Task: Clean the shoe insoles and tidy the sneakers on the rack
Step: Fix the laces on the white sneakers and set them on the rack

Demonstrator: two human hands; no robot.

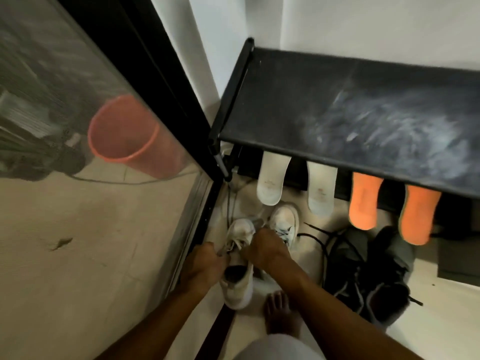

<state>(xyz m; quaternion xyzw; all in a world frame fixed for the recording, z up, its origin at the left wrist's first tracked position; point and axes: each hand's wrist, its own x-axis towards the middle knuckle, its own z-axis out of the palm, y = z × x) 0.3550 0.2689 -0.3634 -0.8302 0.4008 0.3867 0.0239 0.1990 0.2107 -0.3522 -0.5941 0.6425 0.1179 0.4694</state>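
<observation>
A corner of a home, just inside a glass door (78,113).
A black shoe rack (285,100) stands against the white wall. Insoles (271,183) lean at its front edge, white sneakers (239,289) and dark sneakers (363,271) lie on the pale floor (446,320) by a bare foot (281,315), and an orange bucket (124,131) sits behind the glass.

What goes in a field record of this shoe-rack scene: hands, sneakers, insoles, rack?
rack: black, top dusty
left hand: grips near white sneaker at its laces
right hand: curled at the laces; grip unclear
far white sneaker: floor, beside it
white insoles: two, sticking out under rack
orange insoles: two, right of those
dark sneakers: floor, laces loose
</observation>
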